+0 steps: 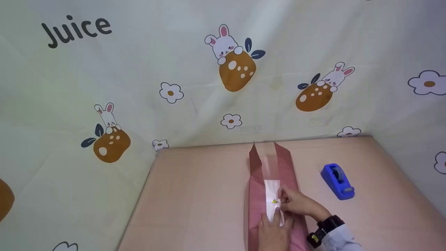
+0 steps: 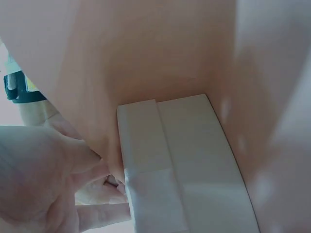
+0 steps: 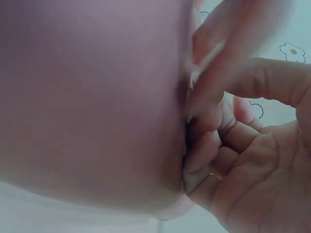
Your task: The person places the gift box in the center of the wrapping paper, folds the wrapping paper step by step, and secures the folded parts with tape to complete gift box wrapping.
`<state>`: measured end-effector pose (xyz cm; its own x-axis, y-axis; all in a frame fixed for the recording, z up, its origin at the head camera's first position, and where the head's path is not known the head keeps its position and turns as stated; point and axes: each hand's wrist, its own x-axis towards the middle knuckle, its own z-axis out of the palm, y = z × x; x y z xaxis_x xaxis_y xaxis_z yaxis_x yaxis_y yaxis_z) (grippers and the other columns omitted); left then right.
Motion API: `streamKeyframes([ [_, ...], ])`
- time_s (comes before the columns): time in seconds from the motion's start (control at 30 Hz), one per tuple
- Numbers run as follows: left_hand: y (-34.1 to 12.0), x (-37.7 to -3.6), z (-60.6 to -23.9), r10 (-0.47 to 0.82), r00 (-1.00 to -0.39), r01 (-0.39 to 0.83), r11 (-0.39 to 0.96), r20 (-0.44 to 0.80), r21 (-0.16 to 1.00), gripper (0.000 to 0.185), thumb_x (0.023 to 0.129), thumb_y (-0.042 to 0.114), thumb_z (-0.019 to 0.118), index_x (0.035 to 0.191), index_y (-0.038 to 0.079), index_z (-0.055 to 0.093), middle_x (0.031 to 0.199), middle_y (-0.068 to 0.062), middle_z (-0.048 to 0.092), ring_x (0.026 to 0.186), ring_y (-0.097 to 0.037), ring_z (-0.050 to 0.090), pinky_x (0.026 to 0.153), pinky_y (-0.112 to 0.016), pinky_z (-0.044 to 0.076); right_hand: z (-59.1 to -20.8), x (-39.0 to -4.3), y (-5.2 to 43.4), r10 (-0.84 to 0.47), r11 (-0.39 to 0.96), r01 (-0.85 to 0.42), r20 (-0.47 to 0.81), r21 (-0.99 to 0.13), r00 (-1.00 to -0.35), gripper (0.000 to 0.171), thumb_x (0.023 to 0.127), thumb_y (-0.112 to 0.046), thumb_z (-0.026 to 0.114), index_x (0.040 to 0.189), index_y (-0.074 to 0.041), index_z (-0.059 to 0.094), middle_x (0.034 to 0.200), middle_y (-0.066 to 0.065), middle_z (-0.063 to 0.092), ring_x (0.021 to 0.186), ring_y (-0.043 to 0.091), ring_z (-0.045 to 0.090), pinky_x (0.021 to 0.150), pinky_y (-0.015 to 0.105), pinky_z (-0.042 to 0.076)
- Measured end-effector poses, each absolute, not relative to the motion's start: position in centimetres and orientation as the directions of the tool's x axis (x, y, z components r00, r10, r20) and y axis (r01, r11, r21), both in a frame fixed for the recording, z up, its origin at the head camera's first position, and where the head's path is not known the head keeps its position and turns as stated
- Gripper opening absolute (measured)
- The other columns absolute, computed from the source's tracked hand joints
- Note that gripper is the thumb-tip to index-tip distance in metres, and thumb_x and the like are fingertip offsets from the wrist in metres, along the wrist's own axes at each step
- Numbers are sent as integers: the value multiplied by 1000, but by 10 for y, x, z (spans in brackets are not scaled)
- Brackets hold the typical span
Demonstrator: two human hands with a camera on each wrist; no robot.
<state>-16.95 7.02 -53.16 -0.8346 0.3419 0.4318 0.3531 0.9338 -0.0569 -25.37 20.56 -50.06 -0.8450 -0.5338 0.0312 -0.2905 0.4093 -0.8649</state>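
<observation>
A long parcel in pink paper lies lengthwise on the table, two flaps standing up at its far end. Along its middle runs a white strip, creased near a tiny yellow piece. My left hand rests on the near part of the strip with fingers extended. From the right, my right hand pinches at the strip's edge with curled fingers; its fingertips are partly hidden. In the left wrist view, the parcel looks pale, with a lengthwise seam. The right wrist view shows curled fingers against its side.
A blue tape dispenser stands on the table to the right of the parcel. The pinkish tabletop extends to the left. Behind it hangs a pale printed sheet with rabbits and flowers. A dark wrist device sits on my right wrist.
</observation>
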Motion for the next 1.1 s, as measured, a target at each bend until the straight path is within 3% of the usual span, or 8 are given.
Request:
streamKeyframes([
  [0.13,70,-171,-532,278,-808,338,941,520,23,28,69,26,68,95,23,60,111,-7,55,87,-29,54,75,-37,45,-498,-256,206,-536,404,-273,16,-873,-844,25,71,9,55,90,6,39,65,0,46,53,1,42,49,15,33],
  [0.23,72,-172,-530,203,-825,289,954,527,85,26,72,37,68,84,14,62,101,-6,52,82,-22,51,71,-33,43,-498,-257,206,-533,400,-251,-1,-881,-846,25,71,8,55,91,7,40,66,1,46,53,2,42,49,16,33],
  [0.3,76,-172,-529,163,-858,248,962,488,115,38,75,48,63,79,10,66,98,-4,51,82,-22,49,71,-34,40,-497,-257,207,-530,401,-238,-11,-885,-848,25,72,7,55,91,7,40,66,1,47,53,3,42,48,16,34],
  [0.47,85,-171,-525,96,-914,176,969,394,173,44,72,53,65,70,9,71,99,-3,52,90,-26,47,74,-39,37,-497,-256,206,-523,432,-254,-11,-865,-852,24,70,6,55,90,5,41,66,0,46,53,2,42,48,16,33],
  [0.6,85,-172,-524,84,-913,170,968,399,183,32,67,45,71,69,12,72,99,-3,53,91,-27,46,72,-39,36,-498,-255,203,-479,533,-287,-4,-796,-878,24,72,-1,61,88,1,43,64,-3,43,53,3,39,48,17,31],
  [0.83,80,-173,-525,79,-911,183,957,405,224,22,68,36,71,67,14,71,101,0,53,88,-23,45,70,-36,34,-494,-255,192,-378,681,-255,-31,-686,-925,26,69,-5,67,86,-2,48,63,-3,42,57,11,40,51,23,34],
  [1.1,76,-174,-523,27,-935,147,937,352,317,15,66,32,71,62,17,70,105,5,55,89,-22,47,69,-37,36,-492,-256,188,-360,702,-259,-17,-663,-933,26,65,-2,69,81,0,49,64,0,45,58,15,43,51,26,37],
])
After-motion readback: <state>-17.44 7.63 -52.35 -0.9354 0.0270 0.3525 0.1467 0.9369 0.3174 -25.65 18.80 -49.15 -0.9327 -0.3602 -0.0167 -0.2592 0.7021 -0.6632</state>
